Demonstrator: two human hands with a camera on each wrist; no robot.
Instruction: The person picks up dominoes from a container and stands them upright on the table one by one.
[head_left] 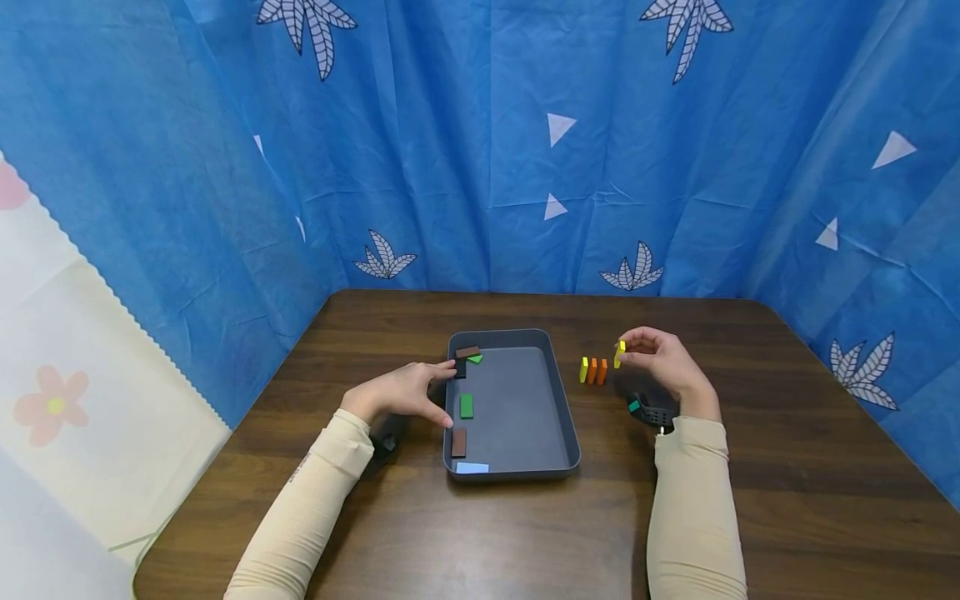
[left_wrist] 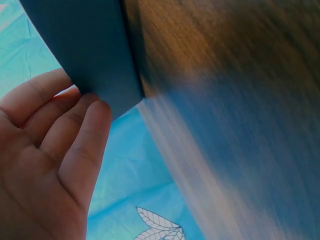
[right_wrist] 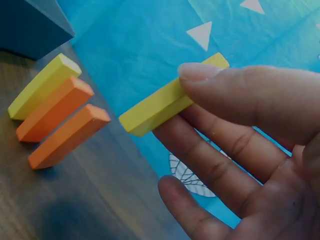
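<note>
My right hand (head_left: 663, 362) pinches a yellow block (right_wrist: 160, 107) between thumb and fingers, holding it above the table. Just left of it, a yellow block (right_wrist: 42, 87) and two orange blocks, the nearer orange block (right_wrist: 70, 135) and the middle orange block (right_wrist: 54, 107), stand upright in a row. Against the left side of a dark grey tray (head_left: 566, 408) rests my left hand (head_left: 405, 389), its thumb and fingers spread apart along the rim. In the left wrist view its fingertips touch the tray's outer wall (left_wrist: 95, 45).
Along the tray's left side lie a green block (head_left: 467, 406), two brown blocks, including the lower brown block (head_left: 459, 442), a black block (head_left: 461, 369), a light blue block (head_left: 472, 468) and a partly covered green piece (head_left: 476, 359). Blue curtains (head_left: 517, 167) hang behind the wooden table (head_left: 525, 533).
</note>
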